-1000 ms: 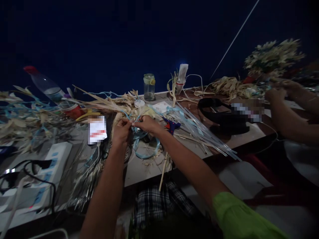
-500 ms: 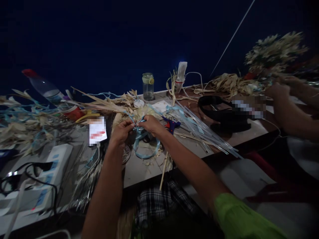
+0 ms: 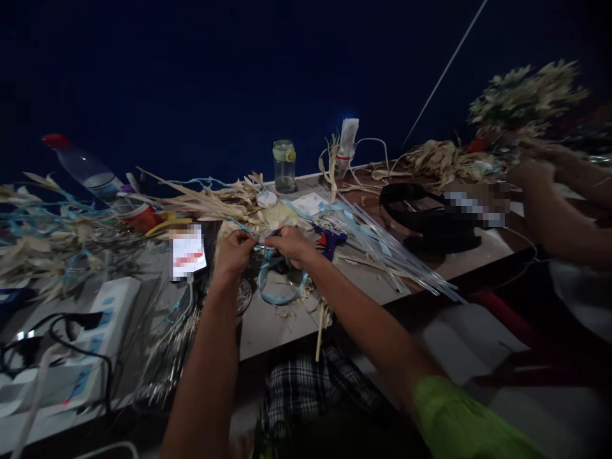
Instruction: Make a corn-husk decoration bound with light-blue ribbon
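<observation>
My left hand [image 3: 235, 254] and my right hand [image 3: 293, 246] are close together above the table, both with fingers pinched. Between them runs a thin, light-blue wrapped stem [image 3: 238, 224], gripped in my left fingertips. My right fingertips pinch the light-blue ribbon [image 3: 266, 247] close beside it. Below my hands, a loop of ribbon [image 3: 266, 298] hangs or rests over the table; its upper end is partly hidden. A blue glue gun [image 3: 335, 236] with a red trigger lies right of my right hand. Dried husks [image 3: 239, 207] are heaped behind my fingers.
Clear plastic sticks [image 3: 406, 261] lie to the right, near a black headband-like strap [image 3: 406, 194]. A glass jar [image 3: 284, 169] stands behind. To the left are a phone [image 3: 186, 252], thin wires [image 3: 179, 347] and a power strip [image 3: 102, 325]. Another person's hands [image 3: 535, 169] work far right.
My hands stay close together, with a slight shift of the fingers. The blue-wrapped stem between them sits a little lower and further left. The ribbon loop has barely moved.
</observation>
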`<state>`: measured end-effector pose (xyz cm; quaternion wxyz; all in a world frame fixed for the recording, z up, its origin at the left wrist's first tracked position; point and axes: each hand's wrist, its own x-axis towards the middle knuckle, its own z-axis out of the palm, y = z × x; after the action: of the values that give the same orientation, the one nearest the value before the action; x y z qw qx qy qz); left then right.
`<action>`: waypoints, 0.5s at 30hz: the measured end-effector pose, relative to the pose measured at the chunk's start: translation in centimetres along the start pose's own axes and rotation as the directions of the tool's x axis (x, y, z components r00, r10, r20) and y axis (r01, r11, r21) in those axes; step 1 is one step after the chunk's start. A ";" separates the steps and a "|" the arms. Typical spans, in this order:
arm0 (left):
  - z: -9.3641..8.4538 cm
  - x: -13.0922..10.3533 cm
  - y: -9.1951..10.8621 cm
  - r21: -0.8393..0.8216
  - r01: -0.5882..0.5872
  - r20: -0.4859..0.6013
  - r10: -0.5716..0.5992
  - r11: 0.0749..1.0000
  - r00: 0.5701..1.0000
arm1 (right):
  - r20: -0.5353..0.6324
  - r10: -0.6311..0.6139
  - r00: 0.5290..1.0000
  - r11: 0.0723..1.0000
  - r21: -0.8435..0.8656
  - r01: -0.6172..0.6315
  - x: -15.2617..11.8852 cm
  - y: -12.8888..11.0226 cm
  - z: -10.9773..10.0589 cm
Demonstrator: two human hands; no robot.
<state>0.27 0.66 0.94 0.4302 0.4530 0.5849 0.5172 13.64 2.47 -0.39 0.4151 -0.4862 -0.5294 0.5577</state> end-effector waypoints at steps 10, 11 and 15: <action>0.1 0.1 -0.5 0.221 -0.127 -0.051 0.141 0.967 0.989 | -0.031 -0.077 0.997 0.993 0.092 0.079 -0.2 1.0 0.5; 0.1 0.1 -0.7 0.246 -0.133 -0.057 0.151 0.960 0.987 | -0.036 -0.101 0.994 0.993 0.062 0.103 -0.3 1.0 0.5; 0.1 0.3 -1.2 0.291 -0.129 -0.064 0.154 0.948 0.986 | -0.069 -0.089 0.994 0.995 -0.054 0.086 -0.3 1.0 0.4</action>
<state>0.24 0.93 -0.27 0.2966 0.5285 0.6373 0.4760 13.35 2.06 -1.36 0.4453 -0.4925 -0.5491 0.5077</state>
